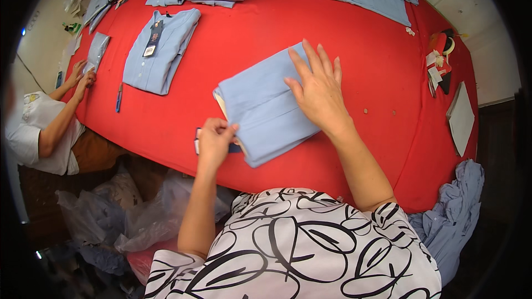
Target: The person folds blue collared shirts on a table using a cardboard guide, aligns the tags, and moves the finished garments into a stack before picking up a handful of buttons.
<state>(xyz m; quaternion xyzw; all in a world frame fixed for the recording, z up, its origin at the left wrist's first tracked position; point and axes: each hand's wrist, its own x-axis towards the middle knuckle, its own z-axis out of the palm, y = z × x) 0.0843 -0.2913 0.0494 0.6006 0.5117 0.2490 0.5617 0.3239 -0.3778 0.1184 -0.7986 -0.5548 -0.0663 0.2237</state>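
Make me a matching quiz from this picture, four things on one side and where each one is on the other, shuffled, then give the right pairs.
Things:
1. right hand
2. left hand
3. blue pen
4. heap of blue cloth

Places:
A. hanging off the red table at its near right corner
B. lying on the table near a co-worker's hands
C. pinching the near left edge of the folded blue shirt
D. flat on top of the folded blue shirt

Pairs: 1-D, 2-C, 3-B, 4-A
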